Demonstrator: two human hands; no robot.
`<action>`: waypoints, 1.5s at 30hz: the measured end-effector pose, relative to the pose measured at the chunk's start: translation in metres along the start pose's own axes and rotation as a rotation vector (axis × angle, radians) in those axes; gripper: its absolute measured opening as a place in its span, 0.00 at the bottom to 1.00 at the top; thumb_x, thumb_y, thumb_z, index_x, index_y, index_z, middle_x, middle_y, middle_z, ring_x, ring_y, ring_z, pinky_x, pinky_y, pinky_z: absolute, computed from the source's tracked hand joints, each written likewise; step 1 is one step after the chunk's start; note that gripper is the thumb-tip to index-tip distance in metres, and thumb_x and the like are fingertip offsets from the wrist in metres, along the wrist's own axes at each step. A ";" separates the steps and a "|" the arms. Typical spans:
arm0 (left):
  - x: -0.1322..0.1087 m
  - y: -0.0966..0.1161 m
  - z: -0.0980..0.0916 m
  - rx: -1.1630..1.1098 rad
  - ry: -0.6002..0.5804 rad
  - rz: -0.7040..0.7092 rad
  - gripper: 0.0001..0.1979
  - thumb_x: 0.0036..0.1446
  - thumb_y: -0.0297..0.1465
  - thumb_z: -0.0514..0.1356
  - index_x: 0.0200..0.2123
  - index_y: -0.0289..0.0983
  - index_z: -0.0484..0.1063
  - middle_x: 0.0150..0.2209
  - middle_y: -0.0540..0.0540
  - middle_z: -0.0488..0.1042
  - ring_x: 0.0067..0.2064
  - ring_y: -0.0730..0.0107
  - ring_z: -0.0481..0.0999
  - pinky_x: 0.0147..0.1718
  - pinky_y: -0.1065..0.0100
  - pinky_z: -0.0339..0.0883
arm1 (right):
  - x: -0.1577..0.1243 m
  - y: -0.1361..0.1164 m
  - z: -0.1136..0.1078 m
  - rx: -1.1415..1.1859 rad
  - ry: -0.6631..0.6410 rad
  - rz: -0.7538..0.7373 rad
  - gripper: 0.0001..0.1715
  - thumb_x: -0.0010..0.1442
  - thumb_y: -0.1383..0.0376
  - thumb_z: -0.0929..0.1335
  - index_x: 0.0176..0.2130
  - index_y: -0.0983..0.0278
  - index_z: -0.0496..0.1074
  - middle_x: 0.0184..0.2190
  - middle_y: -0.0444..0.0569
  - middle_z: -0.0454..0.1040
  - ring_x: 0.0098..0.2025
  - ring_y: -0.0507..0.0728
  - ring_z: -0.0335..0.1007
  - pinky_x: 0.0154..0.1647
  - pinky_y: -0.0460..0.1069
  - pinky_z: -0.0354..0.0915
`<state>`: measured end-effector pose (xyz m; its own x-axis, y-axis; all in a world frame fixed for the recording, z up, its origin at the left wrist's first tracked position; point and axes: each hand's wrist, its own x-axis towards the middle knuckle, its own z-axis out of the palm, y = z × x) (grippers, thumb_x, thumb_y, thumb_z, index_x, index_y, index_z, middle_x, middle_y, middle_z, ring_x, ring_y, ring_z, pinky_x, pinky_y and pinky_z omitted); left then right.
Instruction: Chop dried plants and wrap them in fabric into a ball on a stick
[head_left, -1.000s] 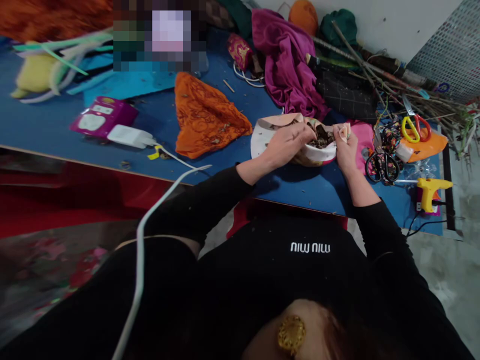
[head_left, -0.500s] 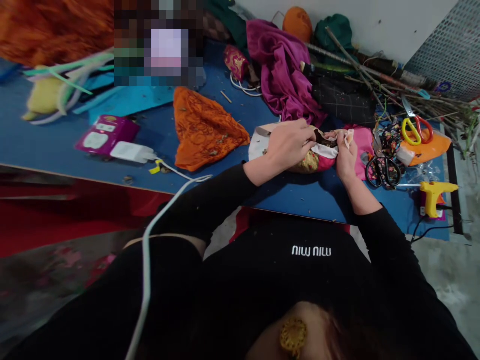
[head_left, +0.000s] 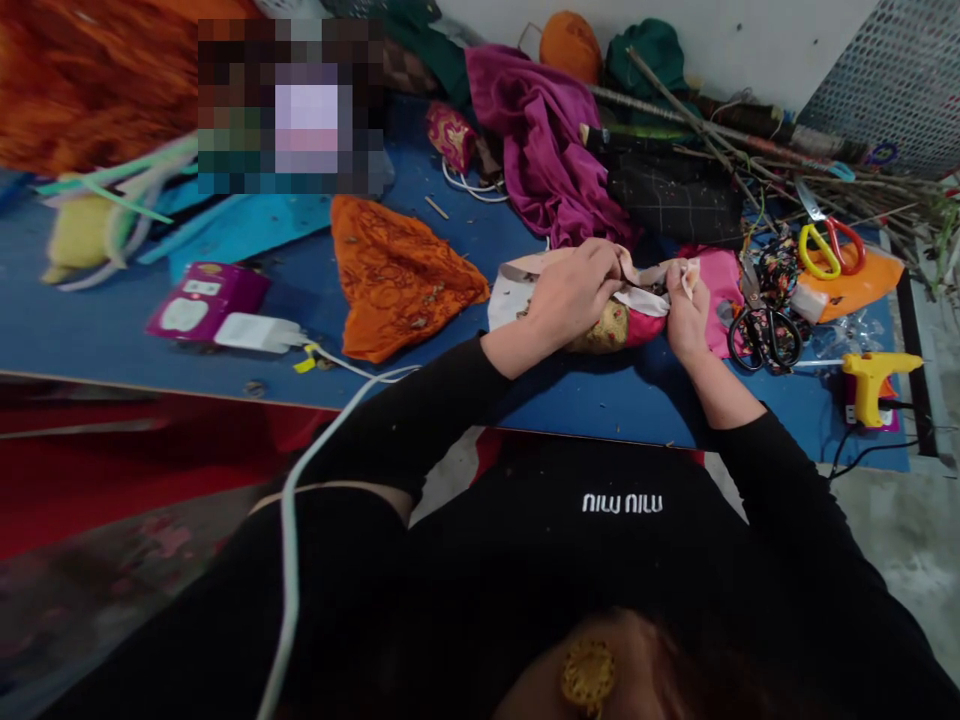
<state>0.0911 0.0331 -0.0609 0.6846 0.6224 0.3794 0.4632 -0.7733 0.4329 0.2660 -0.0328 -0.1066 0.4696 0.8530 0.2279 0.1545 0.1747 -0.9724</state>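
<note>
A small fabric pouch [head_left: 626, 322], pink and gold outside with a white lining, lies on the blue table [head_left: 465, 240] in front of me. My left hand [head_left: 574, 290] is curled over its top and pinches the cloth edge. My right hand [head_left: 686, 305] grips the pouch's other edge, fingers closed on the fabric. Only a thin dark gap shows at the pouch's mouth between my hands. A pale fabric piece [head_left: 514, 290] lies under the pouch.
An orange cloth [head_left: 397, 275] lies left of the pouch. Black scissors [head_left: 765, 335], yellow-red scissors [head_left: 829, 245] and a yellow glue gun [head_left: 874, 380] sit at the right. A purple cloth [head_left: 551, 150], sticks [head_left: 757, 135], a charger [head_left: 251, 332] and a magenta box [head_left: 202, 300] are spread about.
The pouch stood open a second ago with dark dried filling showing. Both hands have since drawn its edges together over the filling.
</note>
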 end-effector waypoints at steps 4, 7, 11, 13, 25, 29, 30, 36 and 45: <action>0.002 0.002 -0.003 0.098 -0.056 0.085 0.13 0.72 0.34 0.52 0.47 0.37 0.75 0.50 0.39 0.78 0.43 0.59 0.79 0.43 0.58 0.67 | -0.001 -0.002 0.000 0.010 -0.034 -0.003 0.34 0.60 0.28 0.63 0.33 0.54 0.70 0.34 0.47 0.75 0.42 0.61 0.76 0.50 0.59 0.76; 0.001 0.004 -0.007 0.104 -0.131 0.145 0.18 0.67 0.46 0.59 0.48 0.38 0.75 0.41 0.43 0.79 0.42 0.56 0.79 0.45 0.57 0.65 | -0.001 -0.002 0.000 0.055 -0.026 -0.032 0.32 0.61 0.31 0.66 0.31 0.54 0.69 0.31 0.46 0.73 0.37 0.60 0.74 0.46 0.59 0.74; 0.000 0.006 -0.011 0.009 -0.158 0.105 0.24 0.55 0.53 0.68 0.42 0.38 0.77 0.32 0.47 0.77 0.36 0.60 0.76 0.44 0.59 0.64 | 0.001 0.002 -0.001 0.075 -0.047 -0.033 0.32 0.62 0.33 0.66 0.32 0.57 0.71 0.31 0.46 0.74 0.37 0.58 0.73 0.45 0.57 0.74; 0.002 0.006 -0.011 -0.074 -0.136 0.041 0.17 0.60 0.47 0.66 0.36 0.39 0.78 0.29 0.48 0.76 0.33 0.64 0.75 0.41 0.61 0.64 | 0.001 0.004 -0.001 0.071 -0.063 -0.032 0.33 0.63 0.33 0.65 0.33 0.57 0.72 0.32 0.45 0.75 0.38 0.57 0.73 0.45 0.55 0.75; 0.009 -0.004 -0.006 -0.132 -0.054 0.089 0.10 0.59 0.29 0.58 0.35 0.37 0.81 0.49 0.44 0.85 0.50 0.59 0.83 0.48 0.61 0.74 | 0.001 -0.002 -0.001 0.100 -0.036 -0.055 0.35 0.62 0.30 0.64 0.34 0.57 0.73 0.33 0.46 0.76 0.39 0.58 0.77 0.46 0.58 0.76; 0.016 -0.006 -0.006 -0.153 -0.053 0.074 0.09 0.57 0.28 0.59 0.34 0.38 0.81 0.53 0.44 0.83 0.54 0.57 0.82 0.52 0.60 0.73 | 0.001 0.002 -0.002 0.091 -0.061 -0.030 0.36 0.64 0.31 0.63 0.35 0.59 0.74 0.34 0.47 0.75 0.44 0.60 0.77 0.51 0.58 0.75; 0.018 -0.007 -0.005 -0.157 -0.080 0.079 0.09 0.56 0.28 0.60 0.34 0.38 0.81 0.50 0.44 0.84 0.51 0.57 0.83 0.50 0.60 0.73 | 0.001 0.002 -0.002 0.088 -0.063 -0.027 0.36 0.64 0.31 0.63 0.35 0.59 0.74 0.33 0.47 0.74 0.45 0.59 0.77 0.51 0.58 0.74; 0.020 -0.005 -0.003 -0.243 0.017 -0.014 0.10 0.56 0.29 0.61 0.37 0.37 0.83 0.36 0.46 0.85 0.39 0.64 0.82 0.40 0.66 0.72 | 0.001 0.000 -0.005 0.038 -0.103 -0.081 0.36 0.67 0.33 0.61 0.36 0.59 0.74 0.37 0.47 0.75 0.44 0.57 0.75 0.54 0.58 0.73; 0.019 0.010 0.011 -0.498 0.165 -0.084 0.06 0.54 0.24 0.63 0.32 0.36 0.82 0.32 0.48 0.84 0.33 0.70 0.81 0.34 0.71 0.70 | 0.000 0.011 0.000 -0.080 -0.221 -0.125 0.51 0.47 0.49 0.81 0.63 0.58 0.65 0.57 0.53 0.73 0.59 0.62 0.71 0.65 0.61 0.68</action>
<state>0.1152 0.0359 -0.0585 0.5407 0.7212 0.4331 0.1612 -0.5941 0.7880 0.2674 -0.0311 -0.1173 0.2423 0.9156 0.3210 0.2716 0.2536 -0.9284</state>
